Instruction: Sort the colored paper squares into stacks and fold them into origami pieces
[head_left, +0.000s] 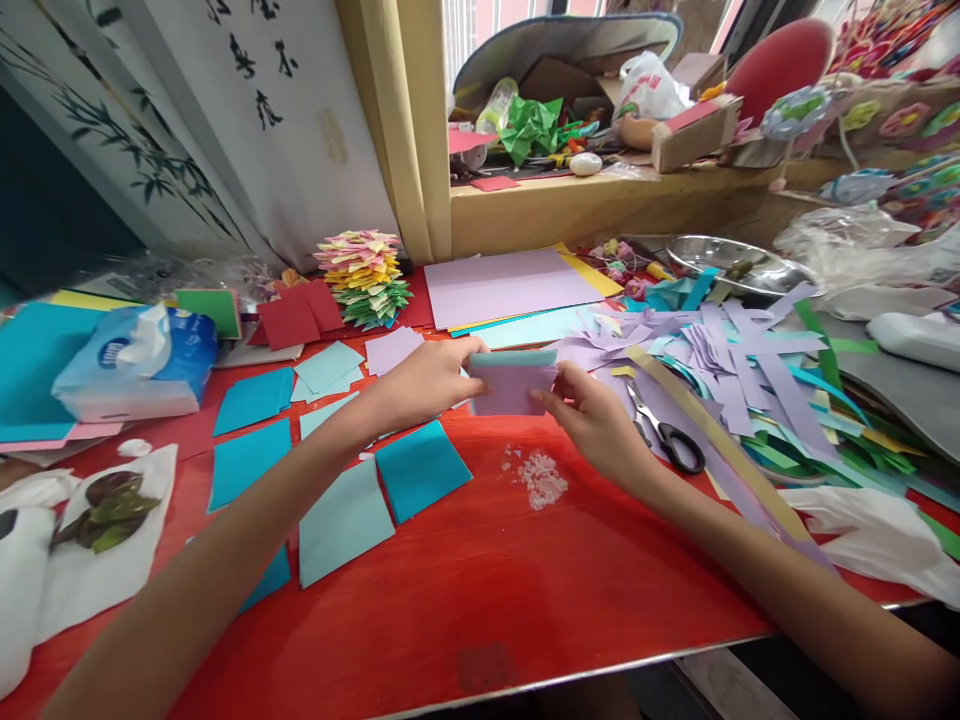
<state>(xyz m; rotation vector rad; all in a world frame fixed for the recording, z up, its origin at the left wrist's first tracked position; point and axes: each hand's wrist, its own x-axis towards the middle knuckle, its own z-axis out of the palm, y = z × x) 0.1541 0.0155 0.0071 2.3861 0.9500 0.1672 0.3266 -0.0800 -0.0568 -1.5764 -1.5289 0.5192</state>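
Observation:
Between both hands, a small stack of cut paper (513, 386) is held up over the red table (570, 570), a purple sheet facing me and a light blue edge behind its top. My left hand (442, 375) pinches its left side. My right hand (589, 410) grips the lower right corner, thumb in front. Stacks of teal squares (422, 470) and pale blue squares (346, 522) lie below and left of my left hand. Scissors with black handles (679, 447) rest just right of my right hand. Small white paper bits (543, 480) are scattered beneath the held stack.
Purple, green and blue paper strips (739, 350) heap up on the right, near a metal bowl (739, 262). Large purple sheets (517, 285) lie at the back beside a folded-paper stack (365, 280). A tissue pack (139, 360) and leaves on a napkin (112, 510) are at left.

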